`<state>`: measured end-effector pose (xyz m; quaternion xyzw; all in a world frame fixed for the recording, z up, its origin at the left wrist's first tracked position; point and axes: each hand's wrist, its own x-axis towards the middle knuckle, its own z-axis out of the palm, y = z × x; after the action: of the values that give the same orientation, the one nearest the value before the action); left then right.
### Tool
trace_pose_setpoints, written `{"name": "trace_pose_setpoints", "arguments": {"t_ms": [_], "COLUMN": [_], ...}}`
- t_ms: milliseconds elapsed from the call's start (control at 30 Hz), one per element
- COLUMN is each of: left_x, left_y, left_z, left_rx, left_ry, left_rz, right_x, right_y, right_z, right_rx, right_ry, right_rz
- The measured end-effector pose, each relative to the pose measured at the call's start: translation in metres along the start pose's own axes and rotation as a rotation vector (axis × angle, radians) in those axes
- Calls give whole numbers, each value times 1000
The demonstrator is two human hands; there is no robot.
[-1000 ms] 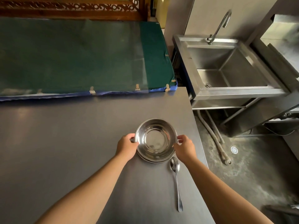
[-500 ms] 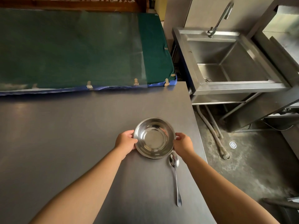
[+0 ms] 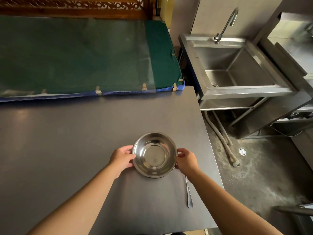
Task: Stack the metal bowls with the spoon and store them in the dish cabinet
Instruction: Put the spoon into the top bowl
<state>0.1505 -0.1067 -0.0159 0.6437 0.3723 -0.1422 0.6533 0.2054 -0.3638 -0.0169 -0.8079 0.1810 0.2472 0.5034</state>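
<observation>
A shiny metal bowl stack (image 3: 154, 154) rests on the dark grey table (image 3: 67, 141), near its right edge. Only the top bowl's inside shows; the rim of another peeks out below it. My left hand (image 3: 122, 158) grips the stack's left rim and my right hand (image 3: 185, 160) grips its right rim. A metal spoon (image 3: 189, 194) lies on the table just right of the stack, handle toward me; my right wrist hides its bowl end.
A green padded mat (image 3: 84, 56) with a blue edge lies beyond the table. A steel sink (image 3: 237, 68) with a tap (image 3: 227, 24) stands to the right, hoses and a floor drain (image 3: 242, 151) below it. The table's right edge drops to a concrete floor.
The upper bowl has settled fully into the lower one, so the stack looks like one bowl. My right hand has shifted over the spoon's head. The camera view moved slightly.
</observation>
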Motion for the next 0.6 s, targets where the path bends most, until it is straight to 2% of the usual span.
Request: {"name": "trace_pose_setpoints", "arguments": {"t_ms": [467, 600], "left_x": [-18, -22], "left_y": [-33, -36], "left_z": [-17, -15], "left_rx": [-42, -81], "left_ry": [60, 64], "left_rz": [11, 4], "right_x": [-33, -35], "right_y": [18, 28], "right_z": [21, 8], "right_rx": [-123, -203], "right_ry": [-21, 45], "right_rz": [-60, -71]}}
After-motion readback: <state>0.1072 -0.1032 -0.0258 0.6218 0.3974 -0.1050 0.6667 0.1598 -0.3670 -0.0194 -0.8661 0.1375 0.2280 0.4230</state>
